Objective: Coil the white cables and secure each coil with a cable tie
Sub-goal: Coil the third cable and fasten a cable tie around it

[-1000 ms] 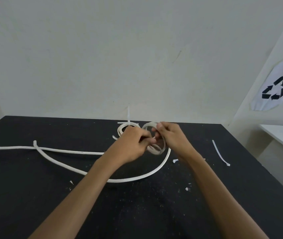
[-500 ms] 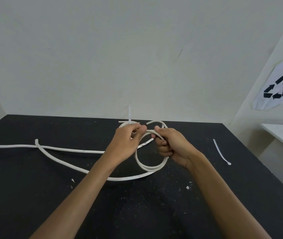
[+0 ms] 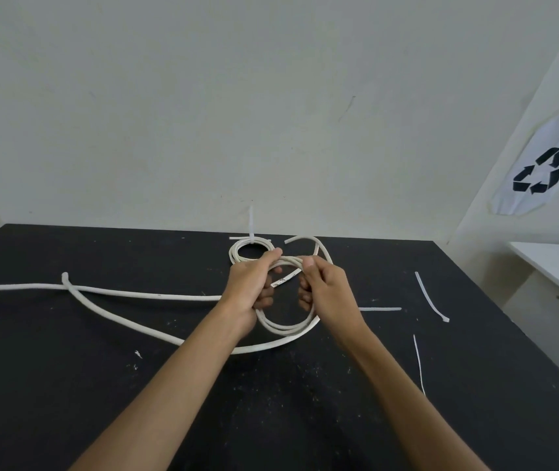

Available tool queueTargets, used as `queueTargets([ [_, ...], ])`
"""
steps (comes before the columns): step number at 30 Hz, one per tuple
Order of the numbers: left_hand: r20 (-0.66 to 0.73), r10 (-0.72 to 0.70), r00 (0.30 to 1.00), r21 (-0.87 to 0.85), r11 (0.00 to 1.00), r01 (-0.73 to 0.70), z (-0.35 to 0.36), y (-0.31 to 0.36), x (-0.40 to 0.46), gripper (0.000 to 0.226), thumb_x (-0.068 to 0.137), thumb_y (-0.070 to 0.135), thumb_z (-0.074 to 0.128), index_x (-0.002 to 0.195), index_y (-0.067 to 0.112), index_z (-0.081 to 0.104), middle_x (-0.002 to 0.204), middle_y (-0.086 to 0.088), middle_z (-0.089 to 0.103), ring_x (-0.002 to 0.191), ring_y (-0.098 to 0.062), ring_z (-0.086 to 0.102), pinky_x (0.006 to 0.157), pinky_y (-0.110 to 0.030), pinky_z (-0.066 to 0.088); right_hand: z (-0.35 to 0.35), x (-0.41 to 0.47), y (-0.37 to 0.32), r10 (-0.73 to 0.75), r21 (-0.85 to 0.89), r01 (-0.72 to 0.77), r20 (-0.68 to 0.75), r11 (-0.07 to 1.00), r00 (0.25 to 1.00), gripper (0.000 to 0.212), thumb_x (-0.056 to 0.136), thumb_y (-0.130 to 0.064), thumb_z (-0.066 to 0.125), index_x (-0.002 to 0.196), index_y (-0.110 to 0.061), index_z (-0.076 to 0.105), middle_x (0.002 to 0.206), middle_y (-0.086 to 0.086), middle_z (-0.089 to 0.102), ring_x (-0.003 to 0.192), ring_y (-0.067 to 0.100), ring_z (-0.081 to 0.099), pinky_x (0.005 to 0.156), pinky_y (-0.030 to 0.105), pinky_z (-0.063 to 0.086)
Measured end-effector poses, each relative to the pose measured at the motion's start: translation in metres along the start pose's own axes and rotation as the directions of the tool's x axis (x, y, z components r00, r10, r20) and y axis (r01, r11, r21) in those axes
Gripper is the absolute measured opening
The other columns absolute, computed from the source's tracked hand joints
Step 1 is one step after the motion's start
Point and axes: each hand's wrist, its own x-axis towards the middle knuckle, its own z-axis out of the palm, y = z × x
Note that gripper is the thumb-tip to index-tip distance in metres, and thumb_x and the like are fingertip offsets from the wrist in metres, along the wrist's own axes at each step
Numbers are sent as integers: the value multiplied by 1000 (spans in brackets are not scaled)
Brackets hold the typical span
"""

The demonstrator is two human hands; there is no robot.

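Black surface [image 3: 67, 385] runs wall to wall, speckled with white debris. Long white cable [image 3: 128, 326] trails from the left edge toward centre, where its loose part is gathered into a coil in progress [image 3: 288, 326], several loops, bottom of the loops resting on the surface at centre.

Left hand [image 3: 251, 283] grip: clenched on the coil's left side, thumb and fingers curled round the strands at the top. Right hand [image 3: 327, 287] grip: clenched on the right side of the same coil, fingers curled round the strands, thumb up at the top crossing. One cable end [image 3: 283, 280] pokes out between the two hands.

Finished coil [image 3: 251, 251] sits just behind the left hand near the far edge, cable tie tail [image 3: 251, 220] standing upright on it.

Loose cable ties: one [image 3: 431, 297] toward the right edge, one [image 3: 380, 309] just right of the right wrist, a thin one [image 3: 419, 365] nearer the near edge.

Versus 0.5 s ago: hands have spread slightly apart, coil now wider and hanging lower; left hand has shifted from a fingertip pinch to a fuller wrap.
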Motion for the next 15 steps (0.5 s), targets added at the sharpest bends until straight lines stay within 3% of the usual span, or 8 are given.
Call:
queueTargets([
  [2, -42, 14, 999, 22, 1000, -14, 4, -2, 0, 32, 94, 37, 79, 74, 14, 70, 45, 14, 45, 39, -7, 26, 40, -21, 23, 2, -6, 9, -68, -121, 66, -8, 990, 998, 33, 118, -28, 39, 120, -14, 69, 62, -14, 45, 60, 8, 42, 58, 33, 40],
  [4, -51, 31, 998, 34, 999, -29, 9, -7, 0, 30, 92, 37, 81, 78, 11, 77, 57, 8, 57, 42, -7, 29, 41, -22, 27, 3, -13, 17, -107, -219, 103, -5, 970, 994, 27, 117, -29, 39, 124, -25, 65, 64, -24, 55, 60, 1, 49, 63, 27, 40],
  [6, -26, 39, 999, 31, 999, -39, 15, -12, 0, 32, 95, 38, 77, 86, 7, 81, 62, 1, 52, 44, -8, 29, 41, -22, 27, 0, -16, 24, -88, -219, 79, -32, 973, 996, 23, 117, -29, 39, 119, -29, 62, 66, -26, 57, 60, 1, 51, 63, 28, 40],
  [9, 79, 12, 997, 40, 999, -15, 23, -16, 2, 40, 105, 39, 62, 85, 7, 76, 54, 6, 29, 44, -10, 23, 41, -22, 21, -13, -14, 29, -47, -198, 24, -109, 980, 993, 26, 116, -32, 39, 107, -32, 63, 65, -8, 51, 61, 19, 45, 58, 43, 41],
  [12, 231, -44, 972, 153, 988, 8, 29, -17, 5, 45, 111, 42, 49, 86, 10, 70, 55, 6, 30, 43, -10, 24, 42, -22, 26, -25, -15, 28, -81, -247, 37, -172, 968, 982, 27, 116, -32, 39, 104, -32, 63, 62, -11, 54, 59, 12, 45, 57, 41, 41],
  [15, 292, -44, 955, 168, 986, -6, 36, -22, 8, 47, 115, 39, 41, 95, 7, 70, 56, 1, 40, 43, -13, 36, 46, -26, 41, -36, -13, 31, -84, -256, 21, -240, 966, 967, 27, 116, -32, 40, 106, -30, 64, 66, -10, 59, 60, 9, 48, 59, 39, 43],
])
